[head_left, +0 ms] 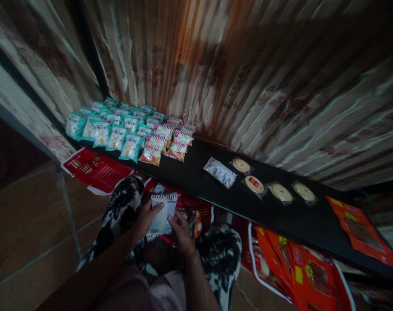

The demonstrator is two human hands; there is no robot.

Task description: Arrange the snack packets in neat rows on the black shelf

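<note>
Between my knees, my left hand (pixel 150 216) and my right hand (pixel 180 228) both grip a small snack bag (pixel 162 218), its printed back side facing up and striped red-and-blue ends showing. My thumbs lie on the bag's face; the other fingers are mostly hidden beneath it. Below the shelf edge, a red basket (pixel 210 211) with more snack packets (pixel 193 220) sits just behind the bag. On the black shelf (pixel 193 172) stand several similar white-and-orange snack bags (pixel 152 150). Another bag (pixel 220 172) lies on the shelf with its back up.
Several green-and-white snack bags (pixel 100 131) stand in rows at the shelf's left. Round wrapped pastries (pixel 254 185) and an orange packet (pixel 361 229) lie to the right. A red basket (pixel 95 166) sits at lower left; another basket (pixel 253 259) holds orange packets (pixel 313 276). Corrugated sheeting (pixel 248 77) rises behind.
</note>
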